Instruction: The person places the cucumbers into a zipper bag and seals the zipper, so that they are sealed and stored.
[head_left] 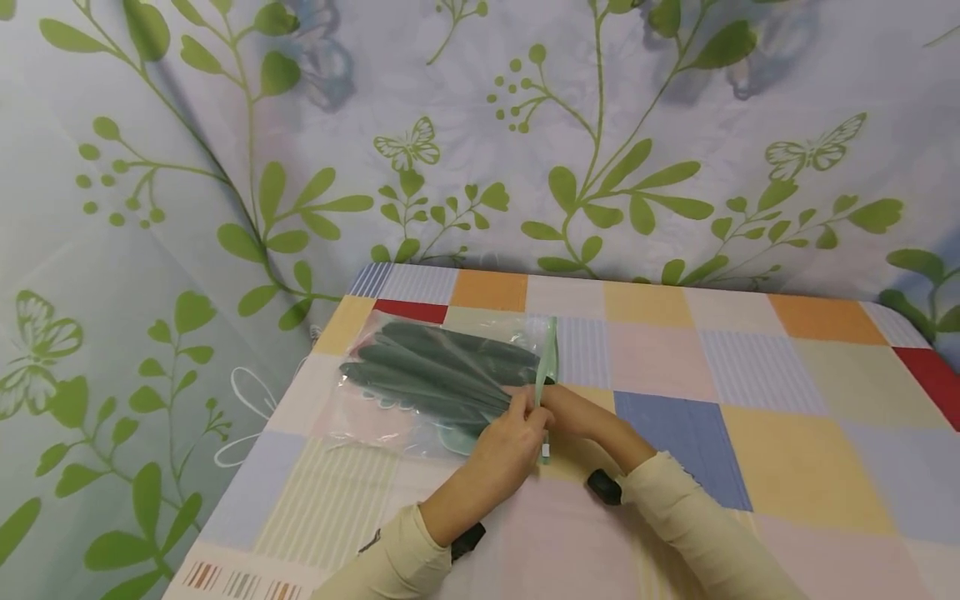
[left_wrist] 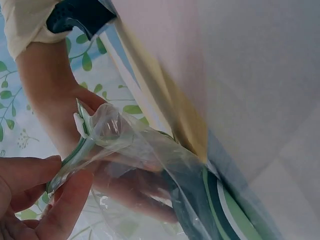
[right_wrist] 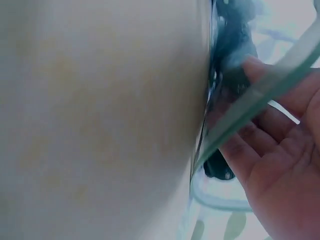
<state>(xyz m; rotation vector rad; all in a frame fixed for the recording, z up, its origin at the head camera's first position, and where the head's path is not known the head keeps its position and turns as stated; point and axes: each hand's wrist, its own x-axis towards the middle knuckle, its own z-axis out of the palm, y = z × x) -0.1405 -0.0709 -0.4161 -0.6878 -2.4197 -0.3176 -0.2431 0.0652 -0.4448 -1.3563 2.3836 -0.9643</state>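
Note:
A clear zip bag (head_left: 352,425) with a green zip edge (head_left: 551,346) lies on the table. Several long, dark green pieces (head_left: 427,371) fill it; their kind is unclear. My left hand (head_left: 504,450) pinches the zip edge near its front end, beside a white slider (left_wrist: 80,125). Through the bag's mouth reaches my right hand (head_left: 573,412). Its fingers (left_wrist: 150,205) look mostly straight inside the plastic in the left wrist view. In the right wrist view, its thumb and fingers touch dark green material (right_wrist: 235,65); the plastic partly blurs the contact.
A patchwork cloth (head_left: 660,442) in coloured squares covers the table. Behind and to the left hang pale curtains (head_left: 465,167) printed with green leaves. Dark devices (head_left: 603,486) are worn at both wrists.

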